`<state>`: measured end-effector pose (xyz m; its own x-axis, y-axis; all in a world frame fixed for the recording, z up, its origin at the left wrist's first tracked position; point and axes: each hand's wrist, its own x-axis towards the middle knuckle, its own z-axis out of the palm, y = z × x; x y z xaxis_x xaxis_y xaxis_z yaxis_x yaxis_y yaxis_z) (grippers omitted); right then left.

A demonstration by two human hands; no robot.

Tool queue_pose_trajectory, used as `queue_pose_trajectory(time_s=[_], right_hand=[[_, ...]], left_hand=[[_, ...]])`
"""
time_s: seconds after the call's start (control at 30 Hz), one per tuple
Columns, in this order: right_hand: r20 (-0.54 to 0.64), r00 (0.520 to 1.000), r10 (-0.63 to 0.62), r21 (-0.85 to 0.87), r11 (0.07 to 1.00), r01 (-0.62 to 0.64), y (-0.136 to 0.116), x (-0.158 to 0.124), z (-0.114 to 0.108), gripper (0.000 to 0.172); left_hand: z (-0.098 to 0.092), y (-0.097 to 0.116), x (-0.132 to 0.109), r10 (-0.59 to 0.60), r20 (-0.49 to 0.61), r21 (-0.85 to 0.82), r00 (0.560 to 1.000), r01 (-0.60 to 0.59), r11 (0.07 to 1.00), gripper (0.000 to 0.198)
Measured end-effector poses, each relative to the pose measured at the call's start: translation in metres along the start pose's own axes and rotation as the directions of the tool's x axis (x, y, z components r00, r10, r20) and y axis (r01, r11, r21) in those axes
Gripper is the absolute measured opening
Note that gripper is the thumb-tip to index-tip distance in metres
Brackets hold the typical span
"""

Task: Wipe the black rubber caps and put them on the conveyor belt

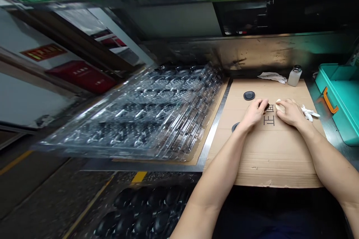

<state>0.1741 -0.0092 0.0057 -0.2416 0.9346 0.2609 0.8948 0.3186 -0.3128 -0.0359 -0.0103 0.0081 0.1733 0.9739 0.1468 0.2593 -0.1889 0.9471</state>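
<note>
My left hand [255, 112] is closed on a small black part, mostly covered by the fingers, above the cardboard sheet [252, 153]. Close by on the right, my right hand [291, 112] pinches a cream-coloured pad [279, 105] between thumb and fingers. A flat round black part [249, 95] lies just beyond my left hand. Another dark round part [235, 126] shows partly from behind my left forearm. Beside my right hand is a crumpled white cloth [310, 113]. Printed characters on the cardboard show between the two hands.
Stacked transparent plastic trays [157, 112] with black rounded contents stand at the left. More black rounded pieces [146, 209] sit lower down. At the back are a white cloth [272, 77] and a small dark-capped bottle [294, 76]. A teal bin [346, 119] borders the right side.
</note>
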Motion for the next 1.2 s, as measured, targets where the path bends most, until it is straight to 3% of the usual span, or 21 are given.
queue_pose_trajectory(time_s=[0.17,0.27,0.37,0.47,0.53,0.6,0.73,0.83,0.93,1.07,1.2], right_hand=[[0.051,0.998,0.030,-0.002,1.000,-0.030,-0.005,-0.002,0.003,0.042],[0.049,0.998,0.035,0.007,0.999,-0.035,-0.006,-0.002,0.004,0.039],[0.043,0.999,0.033,0.011,0.999,-0.034,-0.009,-0.004,0.004,0.036],[0.052,0.998,0.031,0.005,0.999,-0.031,-0.013,-0.005,0.001,0.036],[0.073,0.997,0.031,0.003,1.000,-0.031,-0.016,-0.005,-0.001,0.036],[0.098,0.995,0.030,0.000,1.000,-0.030,-0.018,-0.004,-0.003,0.036],[0.119,0.993,0.028,-0.024,0.999,-0.025,-0.018,-0.002,-0.004,0.036],[0.105,0.994,0.032,-0.029,0.999,-0.029,-0.018,-0.002,-0.003,0.037],[0.111,0.993,0.037,-0.023,0.999,-0.035,-0.017,-0.004,-0.003,0.038],[0.118,0.993,0.031,-0.015,0.999,-0.029,-0.015,-0.003,-0.003,0.038],[0.121,0.992,0.044,-0.024,0.999,-0.042,-0.018,-0.004,-0.006,0.038]], left_hand=[[-0.036,0.003,0.014,-0.196,-0.080,-0.007,0.977,0.197,0.980,0.026],[-0.065,-0.002,0.029,-0.274,-0.044,0.074,0.961,0.277,0.958,0.025],[-0.089,0.003,0.041,-0.290,-0.055,0.149,0.955,0.296,0.944,0.026],[-0.101,0.022,0.029,-0.255,-0.015,0.162,0.967,0.254,0.954,0.028],[-0.104,0.033,0.003,-0.219,-0.006,0.127,0.976,0.218,0.968,0.036],[-0.105,0.034,-0.031,-0.225,-0.072,0.093,0.972,0.231,0.969,0.048],[-0.102,-0.002,-0.085,-0.336,-0.196,0.100,0.921,0.359,0.928,0.059],[-0.102,-0.030,-0.097,-0.265,-0.233,0.309,0.936,0.330,0.892,0.058],[-0.099,-0.032,-0.098,-0.118,-0.239,0.569,0.964,0.238,0.787,0.063],[-0.086,-0.013,-0.104,-0.099,-0.109,0.745,0.989,0.147,0.651,0.077],[-0.092,-0.007,-0.114,-0.100,0.099,0.789,0.990,-0.017,0.614,0.058]])
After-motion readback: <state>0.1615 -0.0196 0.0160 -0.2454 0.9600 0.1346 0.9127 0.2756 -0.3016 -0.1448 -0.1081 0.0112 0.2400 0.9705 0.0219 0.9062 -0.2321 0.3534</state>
